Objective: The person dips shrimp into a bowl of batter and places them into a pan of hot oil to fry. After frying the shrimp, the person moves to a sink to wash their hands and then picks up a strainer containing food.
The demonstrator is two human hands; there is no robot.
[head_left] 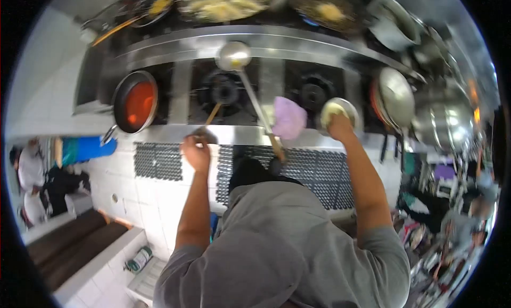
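Note:
My right hand (340, 126) reaches into a metal bowl (353, 116) at the stove's front edge. Its fingertips are at a pale, soft-looking food (334, 107) and are mostly hidden there. My left hand (197, 151) is over the front steel edge, fingers loosely bent and apart, nothing visible in them. Just beyond it a thin wooden stick (214, 113) lies against a burner. Between my hands a long-handled ladle (235, 56) rests across the stove beside a crumpled lilac cloth (289, 118).
A black pan of red sauce (139, 103) stands at left. Behind, pale pieces fry in a wide pan (226, 7), beside another frying pan (326, 13) over a flame. Pans (396, 98) and a large steel pot (442, 114) crowd the right. Black mats (324, 175) cover the floor.

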